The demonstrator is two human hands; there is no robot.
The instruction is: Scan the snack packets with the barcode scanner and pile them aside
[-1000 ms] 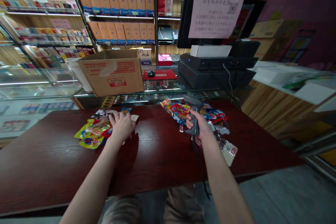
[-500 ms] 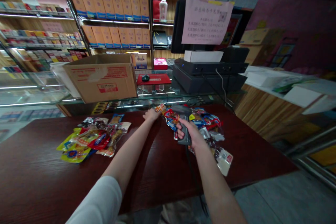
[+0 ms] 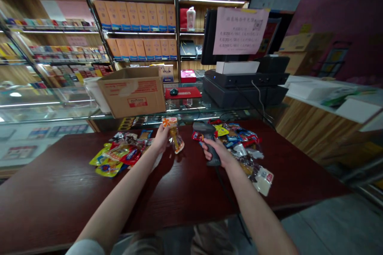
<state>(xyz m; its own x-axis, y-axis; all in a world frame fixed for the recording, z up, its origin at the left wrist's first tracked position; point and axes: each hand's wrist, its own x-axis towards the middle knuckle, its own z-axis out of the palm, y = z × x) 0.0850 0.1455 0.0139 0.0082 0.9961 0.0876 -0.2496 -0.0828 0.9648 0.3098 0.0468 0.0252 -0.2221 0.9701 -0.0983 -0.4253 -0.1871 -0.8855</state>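
Note:
My left hand is closed on the edge of a clear snack packet with an orange and white top; it hangs over the middle of the table and looks like a packaged drumstick. In my right hand is a dark grey barcode scanner, gripped by its handle, its head turned to the left towards the packet. One heap of snack packets, yellow, red and clear, lies beyond my left forearm. A second heap of packets spreads behind and to the right of the scanner.
An open cardboard box stands on the glass counter behind the table. Right of it are a mouse on a red mat and a monitor above a dark cash drawer. The scanner's cable runs down over the table's front edge.
My left hand has moved left and nearer, away from the right heap, with the snack packet in it. The scanner stays in my right hand, and the view has shifted slightly.

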